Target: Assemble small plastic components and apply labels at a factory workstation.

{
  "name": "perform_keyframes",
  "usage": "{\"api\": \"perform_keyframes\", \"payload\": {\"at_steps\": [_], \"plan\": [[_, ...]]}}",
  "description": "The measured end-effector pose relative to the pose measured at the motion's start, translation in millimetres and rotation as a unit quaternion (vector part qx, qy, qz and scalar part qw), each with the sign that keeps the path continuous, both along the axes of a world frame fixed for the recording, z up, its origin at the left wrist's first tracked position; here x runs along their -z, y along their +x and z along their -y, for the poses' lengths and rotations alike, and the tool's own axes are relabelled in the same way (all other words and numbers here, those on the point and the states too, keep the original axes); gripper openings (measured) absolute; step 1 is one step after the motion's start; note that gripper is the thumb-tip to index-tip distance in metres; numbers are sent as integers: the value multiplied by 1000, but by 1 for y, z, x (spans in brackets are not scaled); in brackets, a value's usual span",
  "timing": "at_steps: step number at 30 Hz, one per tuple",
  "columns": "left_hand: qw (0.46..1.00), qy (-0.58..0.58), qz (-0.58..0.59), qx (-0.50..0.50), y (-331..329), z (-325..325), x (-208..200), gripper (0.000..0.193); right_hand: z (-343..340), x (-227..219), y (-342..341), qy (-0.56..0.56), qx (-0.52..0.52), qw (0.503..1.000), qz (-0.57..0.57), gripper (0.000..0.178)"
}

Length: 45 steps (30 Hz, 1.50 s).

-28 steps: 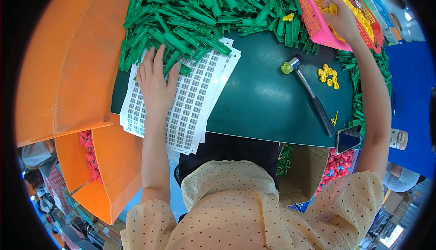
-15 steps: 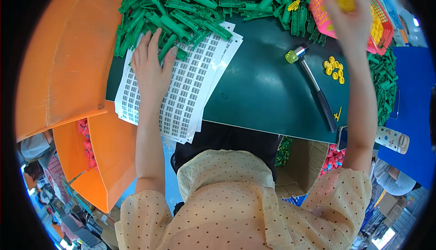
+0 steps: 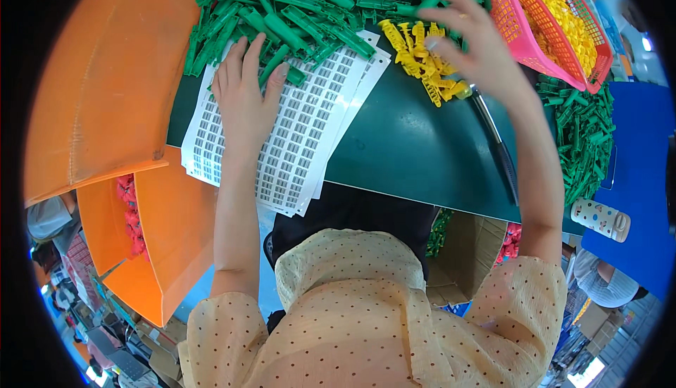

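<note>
My left hand [image 3: 246, 103] lies with fingers spread on white sheets printed with rows of small dark labels [image 3: 292, 155]. Its fingertips touch the near edge of a big heap of green plastic parts [image 3: 296, 11]. Over the table's far right side, my right hand [image 3: 475, 50] is open, fingers apart, just beside a loose pile of small yellow plastic parts [image 3: 426, 60]. A hammer [image 3: 501, 152] with a dark handle lies below that hand; its head is partly hidden by the hand and the yellow parts.
A pink basket [image 3: 503, 18] of yellow pieces stands at the far right, with more green parts [image 3: 581, 138] beside it. A dotted bottle [image 3: 602, 219] lies at the right. Orange bins [image 3: 162, 247] flank the left; an open carton [image 3: 468, 258] sits under the dark green table [image 3: 401, 155].
My right hand has come left from the pink basket with a handful of yellow parts and let them go on the table near the hammer's head. My left hand stays on the sheets.
</note>
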<state>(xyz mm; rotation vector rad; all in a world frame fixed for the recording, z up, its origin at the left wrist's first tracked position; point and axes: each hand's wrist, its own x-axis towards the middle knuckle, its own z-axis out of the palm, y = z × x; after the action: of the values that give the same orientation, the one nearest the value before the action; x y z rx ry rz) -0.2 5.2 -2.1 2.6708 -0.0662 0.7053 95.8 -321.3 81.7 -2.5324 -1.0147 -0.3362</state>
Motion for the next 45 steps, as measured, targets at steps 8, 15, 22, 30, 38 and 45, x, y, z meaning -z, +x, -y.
{"api": "perform_keyframes", "payload": {"at_steps": [8, 15, 22, 30, 38, 45], "plan": [[1000, -8, 15, 1, 6, 2, 0, 52, 38, 27, 39, -192, 151, 955, 168, 24], [999, -32, 19, -7, 5, 3, 3, 53, 24, 10, 12, -70, 131, 963, 224, 17], [997, -12, 80, 11, 8, 5, 3, 49, 36, 22, -20, -36, 164, 979, 116, 11], [985, 10, 107, 134, -6, 11, -7, 43, 38, 40, -35, -24, 317, 947, -38, 14], [983, 26, 27, 182, -26, 12, -14, 40, 13, 40, -39, 86, 170, 980, 51, 14], [977, 38, 82, 192, -9, 28, -30, 31, -22, 36, -49, -28, 123, 990, 64, 13]]}}
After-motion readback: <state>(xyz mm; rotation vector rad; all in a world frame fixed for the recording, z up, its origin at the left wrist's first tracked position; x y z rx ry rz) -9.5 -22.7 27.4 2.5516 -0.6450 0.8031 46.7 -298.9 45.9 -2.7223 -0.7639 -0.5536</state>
